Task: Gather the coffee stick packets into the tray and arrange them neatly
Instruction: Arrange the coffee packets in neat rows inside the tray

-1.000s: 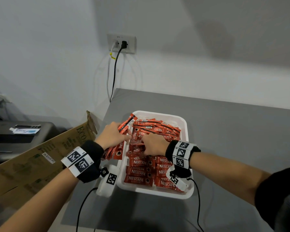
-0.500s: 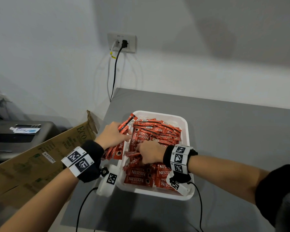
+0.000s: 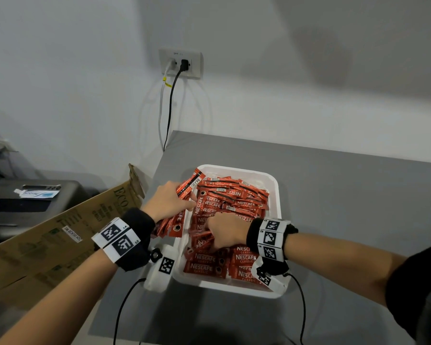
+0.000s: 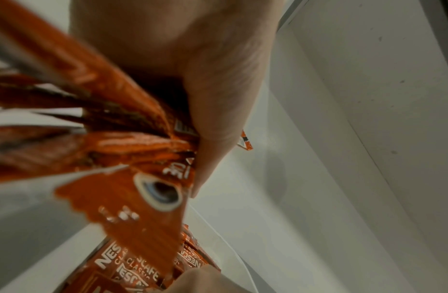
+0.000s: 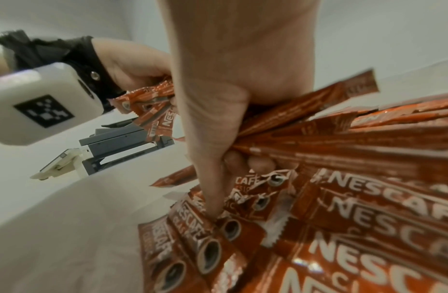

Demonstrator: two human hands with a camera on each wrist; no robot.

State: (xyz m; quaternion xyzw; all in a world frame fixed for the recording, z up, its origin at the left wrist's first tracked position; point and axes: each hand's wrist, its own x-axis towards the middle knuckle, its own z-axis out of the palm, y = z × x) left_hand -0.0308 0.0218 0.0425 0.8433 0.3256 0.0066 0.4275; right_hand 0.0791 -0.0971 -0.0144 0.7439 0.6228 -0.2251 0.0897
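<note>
A white tray (image 3: 276,195) on the grey table holds many red coffee stick packets (image 3: 230,197), jumbled at the far end and laid in rows at the near end (image 3: 244,258). My left hand (image 3: 168,202) grips a fanned bundle of packets (image 3: 174,221) over the tray's left rim; the same bundle (image 4: 112,142) fills the left wrist view. My right hand (image 3: 225,231) is curled round a clutch of packets (image 5: 318,123) in the tray's middle, its fingertips (image 5: 212,210) down among the lying packets.
A cardboard box flap (image 3: 60,235) lies left of the table edge, beside a grey printer (image 3: 33,202). Two cables hang from a wall socket (image 3: 181,63) behind the table. Bare grey tabletop (image 3: 358,200) extends right of the tray.
My right hand has slid toward the near-left part of the tray, gathering packets. The left hand has kept its bundle at the left rim.
</note>
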